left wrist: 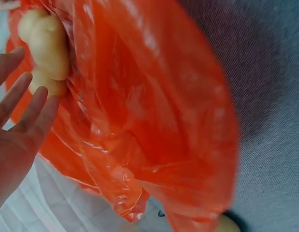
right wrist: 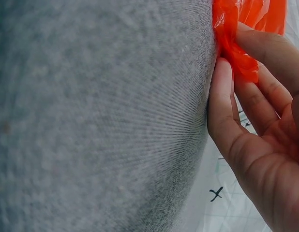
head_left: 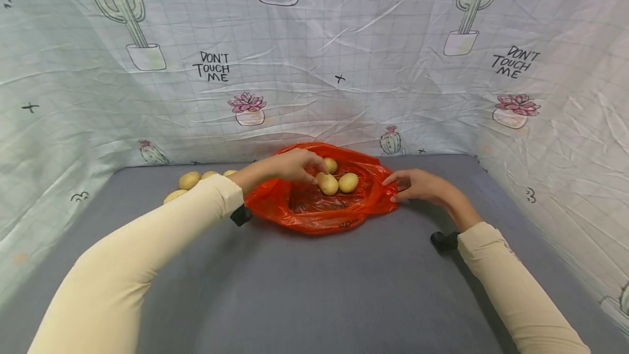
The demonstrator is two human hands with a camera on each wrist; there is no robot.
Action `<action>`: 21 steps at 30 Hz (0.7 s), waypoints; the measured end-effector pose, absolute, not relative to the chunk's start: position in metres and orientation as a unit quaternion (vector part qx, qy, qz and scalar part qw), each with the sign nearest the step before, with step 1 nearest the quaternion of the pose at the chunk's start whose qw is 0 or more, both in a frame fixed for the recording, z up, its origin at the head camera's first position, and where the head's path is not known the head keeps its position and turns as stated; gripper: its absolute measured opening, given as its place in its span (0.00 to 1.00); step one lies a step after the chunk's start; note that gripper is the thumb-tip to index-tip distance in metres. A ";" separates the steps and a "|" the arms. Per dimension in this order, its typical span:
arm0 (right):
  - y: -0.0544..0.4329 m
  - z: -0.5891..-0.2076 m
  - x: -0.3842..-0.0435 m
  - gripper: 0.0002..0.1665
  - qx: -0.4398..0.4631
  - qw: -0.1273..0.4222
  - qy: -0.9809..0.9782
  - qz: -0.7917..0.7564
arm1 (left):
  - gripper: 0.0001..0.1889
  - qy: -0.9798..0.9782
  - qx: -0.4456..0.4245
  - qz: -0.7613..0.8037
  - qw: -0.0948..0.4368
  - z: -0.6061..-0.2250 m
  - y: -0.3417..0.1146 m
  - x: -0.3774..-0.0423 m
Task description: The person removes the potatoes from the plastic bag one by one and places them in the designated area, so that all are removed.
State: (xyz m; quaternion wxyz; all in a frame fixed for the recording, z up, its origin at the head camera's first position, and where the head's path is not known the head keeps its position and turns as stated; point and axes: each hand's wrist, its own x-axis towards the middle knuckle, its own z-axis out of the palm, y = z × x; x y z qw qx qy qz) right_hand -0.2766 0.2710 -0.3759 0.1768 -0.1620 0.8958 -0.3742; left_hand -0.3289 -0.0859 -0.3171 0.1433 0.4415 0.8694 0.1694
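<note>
Backdrop cloth (head_left: 304, 42), printed with potted cacti, hung behind a grey surface (head_left: 304, 288), both spanning the view from left to right. Loose potatoes (head_left: 189, 181), at least four, lay on the surface at left, partly hidden behind a cream left sleeve (head_left: 162, 239). Black wrist device (head_left: 241, 215) sat just beyond that cuff. Left hand (head_left: 297, 165) hung over the red plastic bag (head_left: 314, 223), grip apart, fingers extended, just beside the potatoes inside; contact could not be told. The bag lay at centre, mouth spread wide, with three potatoes (head_left: 327, 184) close together within. Right hand (head_left: 420, 184) came next, grip clamped on the bag's right end, gathered plastic pinched between the fingers. Second black device (head_left: 444, 241) and cream right sleeve (head_left: 516, 283) completed the right side
</note>
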 end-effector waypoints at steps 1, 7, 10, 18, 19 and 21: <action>0.271 -0.376 -0.276 0.26 -0.161 0.177 0.896 -0.375 | 0.19 0.869 0.442 0.169 0.146 -0.318 -0.084 -0.332; 0.272 -0.379 -0.276 0.26 -0.153 0.180 0.895 -0.379 | 0.19 0.878 0.432 0.152 0.137 -0.317 -0.070 -0.350; 0.272 -0.379 -0.277 0.26 -0.146 0.179 0.896 -0.380 | 0.19 0.883 0.431 0.131 0.131 -0.318 -0.062 -0.357; 0.270 -0.376 -0.278 0.26 -0.158 0.173 0.898 -0.372 | 0.22 0.887 0.417 0.124 0.153 -0.327 -0.047 -0.370; 0.270 -0.376 -0.278 0.26 -0.160 0.173 0.898 -0.371 | 0.22 0.889 0.412 0.123 0.160 -0.326 -0.045 -0.372; 0.270 -0.376 -0.279 0.26 -0.161 0.173 0.898 -0.372 | 0.22 0.891 0.396 0.130 0.179 -0.325 -0.041 -0.375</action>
